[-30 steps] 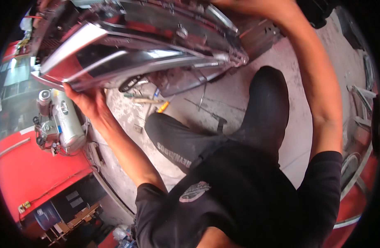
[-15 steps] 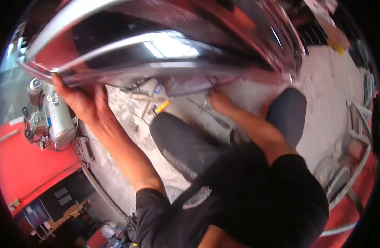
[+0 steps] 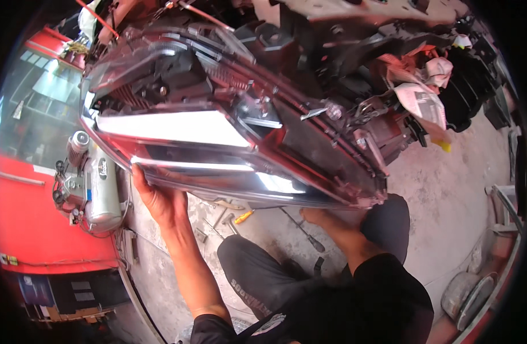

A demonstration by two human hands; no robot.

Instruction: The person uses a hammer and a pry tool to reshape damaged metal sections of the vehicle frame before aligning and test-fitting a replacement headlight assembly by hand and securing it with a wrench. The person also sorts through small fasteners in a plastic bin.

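A large car headlight (image 3: 189,152) with a clear lens and dark inner parts spans the upper middle, tilted so its pointed end lies to the right. My left hand (image 3: 165,200) grips its lower left edge, thumb on the rim and palm underneath. Below the lower edge, right of centre, my right hand (image 3: 322,221) is partly covered by the headlight; its fingers are hidden, so whether it holds the headlight does not show. On the floor beneath lie a screwdriver (image 3: 315,243) with a dark handle and a tool with a yellow handle (image 3: 244,217).
Beyond the headlight is a car's opened front (image 3: 326,34), with crumpled paper (image 3: 421,103) hanging at its right. A silver air compressor (image 3: 102,198) stands left, beside a red vehicle door (image 3: 51,218). A round metal rim-like part (image 3: 467,298) rests at lower right.
The headlight has moved down and away from the head, now showing its upper side and the car behind it. Both hands have lowered, and the right hand is more covered.
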